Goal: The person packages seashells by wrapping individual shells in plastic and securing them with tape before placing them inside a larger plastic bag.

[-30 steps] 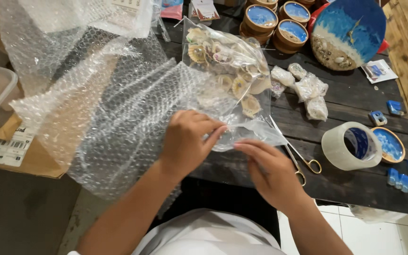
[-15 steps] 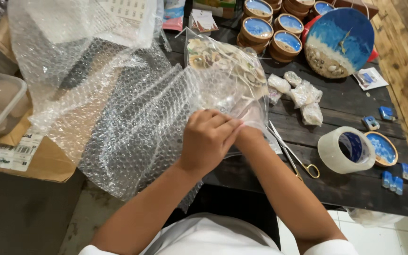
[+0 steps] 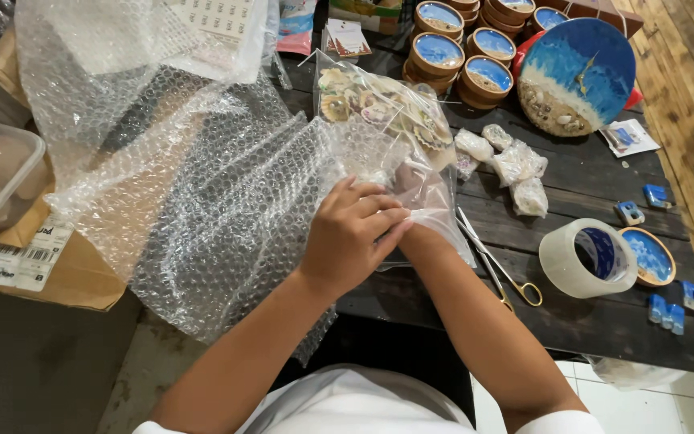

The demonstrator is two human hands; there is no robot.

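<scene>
While both hands meet at the front edge of the dark wooden table (image 3: pixel 604 329), a clear bag of shell pieces (image 3: pixel 379 112) is being wrapped.

Curled shut, the left hand (image 3: pixel 351 233) pinches the bag's lower end against the bubble wrap (image 3: pixel 218 209); the right hand (image 3: pixel 423 229) is mostly hidden behind it, so its grip cannot be told. Scissors (image 3: pixel 496 269) lie just right of the wrists, a tape roll (image 3: pixel 580 257) farther right, near the front edge.

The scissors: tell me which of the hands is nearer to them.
Right. The right hand, mostly hidden behind the left, is at the clear bag's lower edge, close beside the scissors. The left hand lies farther away, over the bubble wrap.
</scene>
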